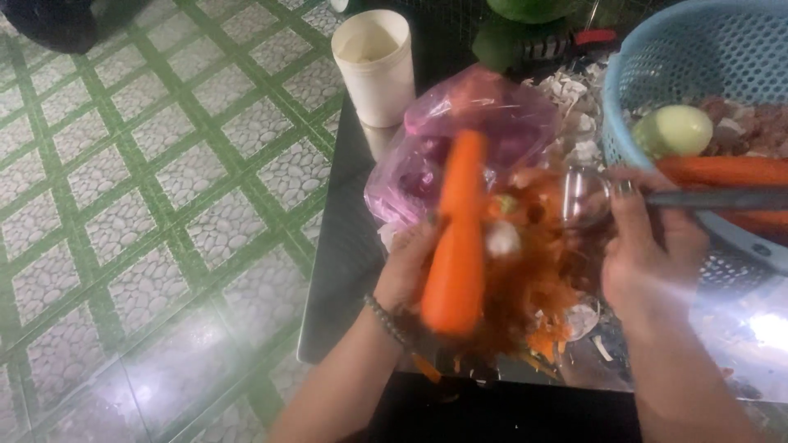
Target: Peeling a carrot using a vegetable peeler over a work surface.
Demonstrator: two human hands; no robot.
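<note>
Best done keeping left hand (408, 271) clamped round carrot (456, 238) held upright over peel heap (533, 303), with right hand (648, 254) closed on peeler (648, 198) stroking away from fingers, beside blue basket (640, 90).

Beaded bracelet (384, 318), bare forearms

Single head camera looking steeply down, close above dark bench (345, 271); bench filling right of frame, green-tiled floor (148, 205) showing left of bench; no second view sharing scene.
</note>
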